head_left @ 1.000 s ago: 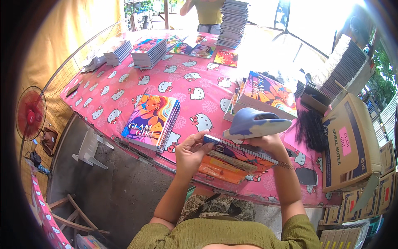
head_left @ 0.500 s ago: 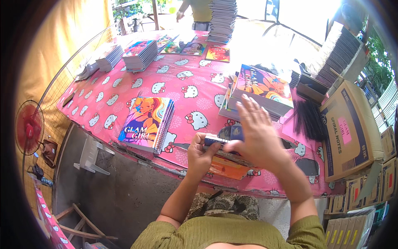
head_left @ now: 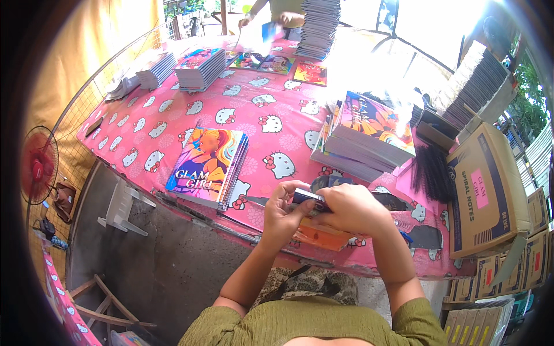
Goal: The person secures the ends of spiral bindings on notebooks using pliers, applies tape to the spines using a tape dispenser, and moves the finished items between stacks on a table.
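Observation:
At the table's near edge I hold a notebook (head_left: 331, 182) with a dark blue cover, seen nearly edge-on. My left hand (head_left: 281, 214) is closed round its left end, thumb on top. My right hand (head_left: 356, 209) has curled fingers at its near edge, close to the left thumb; the fingertips are partly hidden. Below both hands lies an orange-covered book (head_left: 323, 235). Left of them sits a stack of spiral notebooks (head_left: 206, 164) with colourful covers. Beyond my right hand rises a stack of colourful-covered, unbound-looking books (head_left: 375, 124).
Black spiral coils (head_left: 433, 176) lie beside a cardboard box (head_left: 487, 193) on the right. Farther back stand a notebook stack (head_left: 200, 69) and a tall pile (head_left: 317, 29). A co-worker's hand (head_left: 245, 23) shows across the pink table (head_left: 254, 118). A red fan (head_left: 39, 166) stands left.
My right hand, raised with fingers spread before, has come down and curled at the notebook. The left hand keeps its hold. Across the table, the co-worker's hands now move blurred sheets.

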`<state>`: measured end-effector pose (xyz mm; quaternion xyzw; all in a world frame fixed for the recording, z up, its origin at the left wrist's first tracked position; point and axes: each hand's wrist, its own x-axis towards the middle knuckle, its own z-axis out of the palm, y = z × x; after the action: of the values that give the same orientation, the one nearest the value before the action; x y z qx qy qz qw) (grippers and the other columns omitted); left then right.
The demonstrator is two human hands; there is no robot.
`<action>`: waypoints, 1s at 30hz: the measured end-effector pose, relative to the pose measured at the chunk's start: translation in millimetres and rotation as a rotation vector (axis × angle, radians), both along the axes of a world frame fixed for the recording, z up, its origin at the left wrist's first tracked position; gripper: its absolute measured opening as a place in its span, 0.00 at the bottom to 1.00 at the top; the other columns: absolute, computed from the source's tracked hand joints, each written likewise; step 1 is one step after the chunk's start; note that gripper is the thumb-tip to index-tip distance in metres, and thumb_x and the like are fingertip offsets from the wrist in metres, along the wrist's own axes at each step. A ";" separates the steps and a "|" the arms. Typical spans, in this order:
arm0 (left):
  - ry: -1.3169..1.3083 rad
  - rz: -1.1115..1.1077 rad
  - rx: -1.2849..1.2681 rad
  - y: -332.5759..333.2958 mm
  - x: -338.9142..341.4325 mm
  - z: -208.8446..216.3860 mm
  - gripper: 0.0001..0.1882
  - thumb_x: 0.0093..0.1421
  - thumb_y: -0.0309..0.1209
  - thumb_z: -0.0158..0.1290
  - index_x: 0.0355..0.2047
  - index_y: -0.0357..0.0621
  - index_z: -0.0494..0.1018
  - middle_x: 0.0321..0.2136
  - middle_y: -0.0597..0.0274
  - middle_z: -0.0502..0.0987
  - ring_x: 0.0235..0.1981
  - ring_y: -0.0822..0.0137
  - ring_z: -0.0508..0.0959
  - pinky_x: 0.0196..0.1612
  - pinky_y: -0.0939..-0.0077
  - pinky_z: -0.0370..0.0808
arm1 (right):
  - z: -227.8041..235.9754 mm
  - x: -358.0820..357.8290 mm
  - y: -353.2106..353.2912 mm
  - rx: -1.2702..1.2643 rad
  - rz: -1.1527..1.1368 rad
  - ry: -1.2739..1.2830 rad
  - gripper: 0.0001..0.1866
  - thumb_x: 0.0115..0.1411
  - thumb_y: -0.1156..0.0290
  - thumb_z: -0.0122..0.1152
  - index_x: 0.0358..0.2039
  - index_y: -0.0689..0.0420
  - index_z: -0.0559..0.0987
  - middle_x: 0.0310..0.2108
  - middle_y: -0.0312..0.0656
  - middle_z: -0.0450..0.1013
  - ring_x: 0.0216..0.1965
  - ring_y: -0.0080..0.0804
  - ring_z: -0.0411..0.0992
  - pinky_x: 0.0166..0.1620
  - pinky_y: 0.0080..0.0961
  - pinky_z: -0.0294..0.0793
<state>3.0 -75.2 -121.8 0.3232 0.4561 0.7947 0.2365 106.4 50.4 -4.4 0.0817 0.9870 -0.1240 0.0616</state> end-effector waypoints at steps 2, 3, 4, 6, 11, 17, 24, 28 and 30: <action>0.139 0.129 -0.041 -3.0 -5.9 -2.0 0.22 0.56 0.20 0.59 0.51 0.40 0.68 0.38 0.62 0.74 0.45 0.74 0.72 0.45 0.78 0.72 | 7.2 0.8 -3.1 -0.025 -0.006 0.061 0.28 0.51 0.48 0.63 0.41 0.60 0.76 0.29 0.52 0.76 0.35 0.52 0.75 0.36 0.42 0.73; 0.148 0.127 -0.040 -3.2 -10.4 -1.6 0.22 0.56 0.20 0.59 0.51 0.40 0.69 0.39 0.62 0.75 0.44 0.73 0.72 0.45 0.77 0.72 | 13.6 0.7 -7.4 -0.020 0.009 0.071 0.27 0.50 0.48 0.63 0.39 0.60 0.76 0.29 0.52 0.76 0.34 0.52 0.75 0.36 0.42 0.73; 0.153 0.112 -0.052 -5.9 -10.2 -2.4 0.22 0.55 0.20 0.59 0.50 0.40 0.70 0.39 0.62 0.75 0.44 0.73 0.73 0.45 0.77 0.73 | 16.1 4.7 -12.3 -0.029 0.011 0.077 0.26 0.50 0.49 0.63 0.38 0.60 0.75 0.29 0.52 0.76 0.34 0.52 0.75 0.36 0.42 0.73; 0.199 0.105 -0.084 -9.6 -10.8 -4.6 0.20 0.54 0.20 0.60 0.49 0.39 0.72 0.39 0.61 0.76 0.43 0.72 0.74 0.45 0.76 0.73 | 6.9 -14.9 -10.1 0.014 -0.016 -0.173 0.26 0.48 0.48 0.65 0.34 0.60 0.74 0.29 0.52 0.76 0.33 0.52 0.75 0.35 0.42 0.73; 0.205 0.110 -0.049 -16.4 -12.3 -1.8 0.14 0.54 0.18 0.59 0.42 0.37 0.75 0.39 0.60 0.78 0.41 0.72 0.76 0.45 0.77 0.73 | 8.9 -2.6 -19.6 -0.054 0.000 0.160 0.27 0.46 0.48 0.66 0.29 0.62 0.74 0.26 0.53 0.75 0.31 0.53 0.75 0.34 0.42 0.73; 0.174 0.117 -0.082 -18.0 -15.5 0.0 0.16 0.53 0.16 0.59 0.44 0.36 0.76 0.40 0.59 0.78 0.42 0.74 0.76 0.45 0.79 0.74 | 1.2 -1.0 -23.7 -0.044 0.062 0.330 0.25 0.47 0.51 0.65 0.31 0.63 0.73 0.26 0.53 0.75 0.31 0.52 0.75 0.34 0.42 0.73; 0.094 0.132 -0.104 -20.2 -13.9 5.1 0.17 0.52 0.14 0.58 0.44 0.34 0.76 0.39 0.57 0.79 0.40 0.73 0.77 0.44 0.77 0.76 | 5.1 -7.1 -30.4 -0.085 0.039 0.260 0.25 0.49 0.55 0.65 0.39 0.62 0.72 0.30 0.52 0.75 0.35 0.51 0.75 0.37 0.42 0.73; 0.072 0.057 -0.145 -19.0 -16.1 11.5 0.16 0.52 0.14 0.58 0.43 0.34 0.76 0.37 0.59 0.79 0.40 0.74 0.77 0.42 0.79 0.75 | -9.4 -5.0 -23.6 -0.090 0.020 0.263 0.25 0.51 0.58 0.66 0.43 0.61 0.73 0.31 0.51 0.75 0.37 0.51 0.75 0.39 0.40 0.74; -0.009 0.002 -0.066 -16.9 -18.5 8.7 0.14 0.53 0.16 0.58 0.41 0.36 0.76 0.37 0.61 0.79 0.42 0.74 0.76 0.45 0.79 0.74 | -15.1 10.7 -30.8 -0.071 0.014 0.713 0.21 0.50 0.62 0.66 0.41 0.61 0.75 0.32 0.49 0.75 0.36 0.50 0.75 0.38 0.41 0.74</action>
<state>-15.5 -92.2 -113.1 0.3113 0.4813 0.7810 0.2481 117.1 19.6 -19.6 0.0244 0.9421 -0.1786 -0.2829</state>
